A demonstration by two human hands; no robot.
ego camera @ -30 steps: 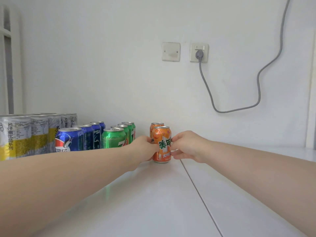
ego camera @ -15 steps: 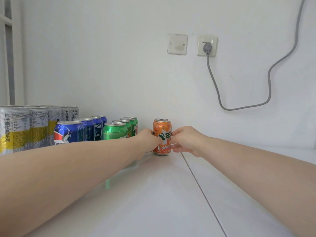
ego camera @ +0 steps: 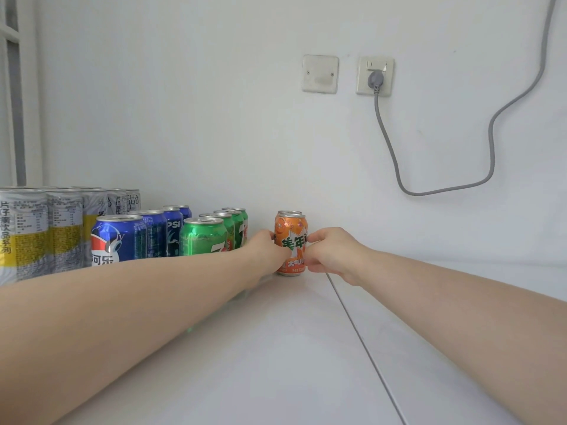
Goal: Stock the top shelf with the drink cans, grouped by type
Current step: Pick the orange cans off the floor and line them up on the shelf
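Observation:
An orange drink can (ego camera: 291, 231) stands upright on the white shelf (ego camera: 276, 348), near the back wall. My left hand (ego camera: 266, 250) grips its left side and my right hand (ego camera: 329, 253) grips its right side. Just behind it the rim of a second orange can (ego camera: 288, 212) shows. To the left stand a row of green cans (ego camera: 204, 237), a row of blue cans (ego camera: 119, 240) and a group of tall silver-and-yellow cans (ego camera: 36, 228), each row running back toward the wall.
A wall socket (ego camera: 375, 75) with a grey cable (ego camera: 429, 185) and a blank wall plate (ego camera: 320, 73) sit above the shelf. A seam (ego camera: 362, 348) runs across the shelf. White shelf surface extends right of the orange cans.
Both hands have slid the orange can back toward the wall, so it now stands directly in front of the second orange can.

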